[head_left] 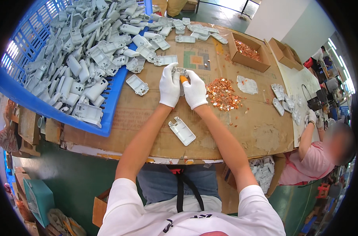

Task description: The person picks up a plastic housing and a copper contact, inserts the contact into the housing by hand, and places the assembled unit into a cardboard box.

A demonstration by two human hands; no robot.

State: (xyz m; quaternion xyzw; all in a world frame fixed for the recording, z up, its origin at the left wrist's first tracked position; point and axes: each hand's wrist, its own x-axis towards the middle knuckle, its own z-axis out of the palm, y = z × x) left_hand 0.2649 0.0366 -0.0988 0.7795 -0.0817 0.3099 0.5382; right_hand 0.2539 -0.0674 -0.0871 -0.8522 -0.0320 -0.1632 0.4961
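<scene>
Both my hands wear white gloves and meet over the middle of the cardboard-covered table. My left hand [168, 87] is closed round the left side of a light grey plastic housing [180, 71]. From the other side my right hand [195, 89] grips the same housing, an orange cover showing on one finger. Whether a small metal piece is between the fingers I cannot make out. Just right of my right hand lies a pile of small copper-coloured metal pieces [225, 94]. One loose housing [182, 131] rests between my forearms, and another housing [137, 85] lies left of my left hand.
A blue plastic crate [112, 103] heaped with grey housings [84, 47] stands at the left. A cardboard box [249, 65] of copper pieces sits at the back right. At the right, a co-worker in a pink top [310, 163] works beside several grey housings [285, 100].
</scene>
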